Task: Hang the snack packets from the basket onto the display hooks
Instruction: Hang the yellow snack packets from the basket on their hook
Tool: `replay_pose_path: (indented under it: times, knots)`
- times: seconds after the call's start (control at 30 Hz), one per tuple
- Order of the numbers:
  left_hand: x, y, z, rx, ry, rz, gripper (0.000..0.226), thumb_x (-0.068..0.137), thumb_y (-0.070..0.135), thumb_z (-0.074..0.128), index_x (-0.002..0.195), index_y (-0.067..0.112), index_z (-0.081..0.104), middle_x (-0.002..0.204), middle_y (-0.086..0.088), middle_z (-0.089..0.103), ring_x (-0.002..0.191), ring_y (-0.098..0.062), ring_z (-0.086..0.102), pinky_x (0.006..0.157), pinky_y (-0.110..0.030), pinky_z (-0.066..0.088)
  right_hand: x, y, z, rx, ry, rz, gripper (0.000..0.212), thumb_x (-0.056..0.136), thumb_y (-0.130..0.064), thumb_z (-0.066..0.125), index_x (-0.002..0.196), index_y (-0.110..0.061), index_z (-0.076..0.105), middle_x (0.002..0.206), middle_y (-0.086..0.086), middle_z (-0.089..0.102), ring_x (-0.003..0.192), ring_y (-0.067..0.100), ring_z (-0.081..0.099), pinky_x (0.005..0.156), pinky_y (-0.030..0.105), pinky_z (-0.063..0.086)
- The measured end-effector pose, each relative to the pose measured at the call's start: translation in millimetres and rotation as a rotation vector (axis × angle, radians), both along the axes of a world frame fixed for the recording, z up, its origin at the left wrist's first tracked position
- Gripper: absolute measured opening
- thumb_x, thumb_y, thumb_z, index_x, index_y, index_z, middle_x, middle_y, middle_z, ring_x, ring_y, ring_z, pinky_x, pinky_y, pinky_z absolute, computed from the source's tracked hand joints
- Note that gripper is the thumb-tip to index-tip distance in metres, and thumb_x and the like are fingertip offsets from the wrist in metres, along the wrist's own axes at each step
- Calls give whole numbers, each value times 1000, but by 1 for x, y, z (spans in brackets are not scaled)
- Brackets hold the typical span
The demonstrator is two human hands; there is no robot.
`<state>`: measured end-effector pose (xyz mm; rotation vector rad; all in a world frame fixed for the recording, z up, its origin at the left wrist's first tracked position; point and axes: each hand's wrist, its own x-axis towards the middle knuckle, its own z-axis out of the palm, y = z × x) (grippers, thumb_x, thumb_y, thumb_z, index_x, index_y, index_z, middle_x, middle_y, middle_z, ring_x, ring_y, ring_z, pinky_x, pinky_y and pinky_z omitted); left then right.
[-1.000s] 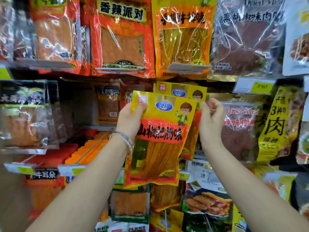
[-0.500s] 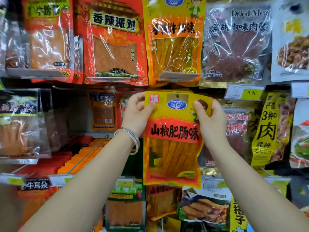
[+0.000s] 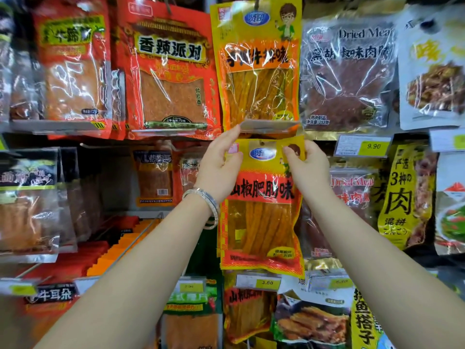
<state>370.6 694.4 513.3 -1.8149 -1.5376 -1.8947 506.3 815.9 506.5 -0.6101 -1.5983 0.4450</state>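
Observation:
I hold a yellow and red snack packet (image 3: 261,210) with brown strips up against the display wall, just under a price-tag holder (image 3: 269,125). My left hand (image 3: 220,167), with a silver bracelet on the wrist, pinches its top left corner. My right hand (image 3: 305,163) pinches the top right corner, folding it slightly. The hang hole at the packet's top edge sits level with the row of hooks; the hook itself is hidden behind the packet. The basket is out of view.
Hanging packets fill the wall: a matching yellow packet (image 3: 259,69) directly above, a red packet (image 3: 168,71) to its left, a silver dried-meat packet (image 3: 347,71) to its right. A bare hook rod (image 3: 130,238) juts out at lower left. A 9.90 price tag (image 3: 364,146) sits right.
The packet moved right and up from a tilted hold in my left hand alone. My right hand then took its top right corner, and both hands raised it under the tag holder.

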Motion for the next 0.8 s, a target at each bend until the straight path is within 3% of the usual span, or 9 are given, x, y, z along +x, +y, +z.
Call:
replay_pose_path:
  times: [0.13, 0.2, 0.3, 0.4, 0.47, 0.53, 0.63, 0.7, 0.8]
  knots:
    - [-3, 1, 0, -3, -12, -23, 51, 93, 12, 49, 137, 36, 41, 129, 27, 36, 126, 7, 32, 110, -23, 27, -4, 6, -9, -2, -40, -8, 32, 92, -23, 58, 64, -29, 42, 61, -11, 47, 54, -8, 48, 46, 10, 33]
    - [-3, 2, -3, 8, 6, -23, 52, 92, 13, 50, 137, 37, 40, 127, 31, 35, 129, 5, 33, 111, -27, 28, -6, 8, -13, -3, -31, -6, 28, 92, -25, 57, 67, -27, 46, 63, -10, 47, 57, -5, 48, 48, 12, 32]
    - [-7, 6, -19, -21, 43, -1, 57, 90, 18, 51, 140, 40, 34, 133, 28, 33, 135, 0, 27, 110, -28, 27, -9, 9, -22, -35, -31, -22, 16, 92, -30, 58, 96, -15, 55, 81, -5, 56, 76, 13, 56, 59, 24, 40]
    - [-20, 17, -53, -153, 124, 125, 53, 89, 17, 55, 137, 31, 39, 149, 7, 27, 141, -10, 17, 113, -33, 16, -8, 6, -41, 24, -11, -106, 43, 86, -21, 66, 123, -14, 46, 112, 0, 53, 104, 18, 52, 78, 25, 42]
    - [-30, 25, -80, -250, 155, 216, 47, 87, 16, 56, 131, 29, 44, 154, 2, 18, 143, -17, 13, 111, -31, 12, -6, 3, -60, 130, -77, -207, 65, 82, -18, 71, 137, -11, 37, 129, 10, 45, 118, 18, 41, 94, 24, 35]
    - [-37, 31, -104, -299, 129, 226, 44, 87, 15, 56, 126, 32, 45, 156, 7, 6, 143, -18, 11, 107, -27, 14, -6, 1, -78, 199, -158, -266, 77, 79, -19, 74, 142, -13, 31, 138, 16, 38, 126, 23, 35, 104, 30, 30]
    - [-42, 37, -124, -344, 95, 235, 47, 87, 15, 55, 126, 37, 43, 155, 11, -9, 144, -17, 7, 103, -23, 16, -9, 1, -101, 252, -282, -340, 84, 78, -22, 75, 145, -21, 24, 145, 20, 33, 132, 33, 34, 104, 46, 34]
    - [-41, 39, -129, -401, 79, 228, 55, 86, 14, 55, 132, 39, 38, 156, 4, -6, 143, -18, 10, 105, -25, 18, -10, 2, -114, 265, -428, -355, 77, 82, -24, 72, 146, -23, 30, 148, 20, 31, 134, 36, 35, 102, 52, 37]
    - [-35, 43, -130, -493, 71, 166, 68, 86, 13, 55, 142, 37, 26, 152, -6, 18, 140, -18, 18, 109, -30, 20, -11, 4, -128, 242, -647, -361, 63, 91, -28, 59, 147, -20, 32, 154, 15, 25, 136, 33, 32, 101, 51, 38]
